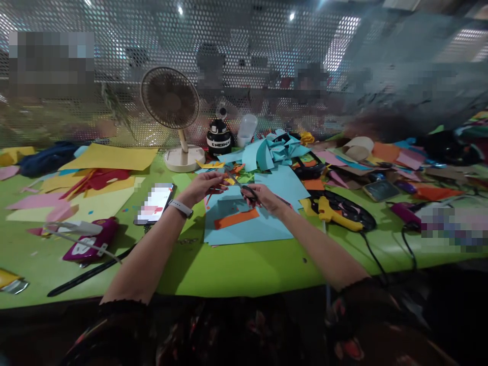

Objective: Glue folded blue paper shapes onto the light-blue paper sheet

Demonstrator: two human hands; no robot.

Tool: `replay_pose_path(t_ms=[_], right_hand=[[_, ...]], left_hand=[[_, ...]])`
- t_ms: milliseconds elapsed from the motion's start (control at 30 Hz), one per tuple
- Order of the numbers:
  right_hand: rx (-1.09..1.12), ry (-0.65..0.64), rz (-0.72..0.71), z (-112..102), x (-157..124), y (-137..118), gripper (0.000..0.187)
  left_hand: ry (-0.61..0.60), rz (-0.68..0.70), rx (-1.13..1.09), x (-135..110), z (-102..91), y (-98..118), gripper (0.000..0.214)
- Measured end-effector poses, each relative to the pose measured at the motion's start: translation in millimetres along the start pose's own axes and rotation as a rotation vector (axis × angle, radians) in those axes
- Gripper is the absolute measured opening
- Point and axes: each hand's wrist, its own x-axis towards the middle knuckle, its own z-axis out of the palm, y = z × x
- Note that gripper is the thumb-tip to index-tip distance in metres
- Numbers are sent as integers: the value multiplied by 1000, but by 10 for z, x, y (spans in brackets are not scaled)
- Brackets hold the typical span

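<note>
My right hand (265,198) grips a pair of dark-handled scissors (249,193), with fingers in the loops and blades pointing up and left. Facing it, my left hand (208,185) has its fingers drawn together in a pinch close to the blade tips. Whatever it holds is too small to make out; orange and yellow scraps show around the fingertips. Below both hands lie light blue paper sheets (251,235), with an orange paper strip (236,219) on top. A heap of cut blue paper pieces (263,155) sits just beyond.
A fan (170,99), a black jar (219,140) and a clear plastic cup (247,129) stand at the back. A lit phone (154,203) and magenta power bank (91,241) lie left. Rightward are a yellow glue gun (337,216) on a black tray and piled coloured paper.
</note>
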Motion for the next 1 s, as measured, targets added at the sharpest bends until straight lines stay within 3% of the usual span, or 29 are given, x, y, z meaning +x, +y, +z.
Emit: replay_pose_path(t_ms=[233,467,633,800,900,1000], right_hand=[[-53,23,12,22,45,-251,50],[130,71,-36,-20,73,-403,49],[72,85,-1,-40,-29,-490,47],[156,158,-110,-38,-182,-636,49],[50,153,-109,1,-240,-724,49],[-107,65,-88,37,-274,-788,49]], left_hand=[[-5,-17,13,-8,25,3,11],[-6,-38,33,-56,7,19,15],[-19,-83,38,-173,29,-16,12],[-68,-133,35,-327,116,-103,12],[-112,-145,19,-393,175,-148,12],[-143,-154,15,-433,232,-177,14]])
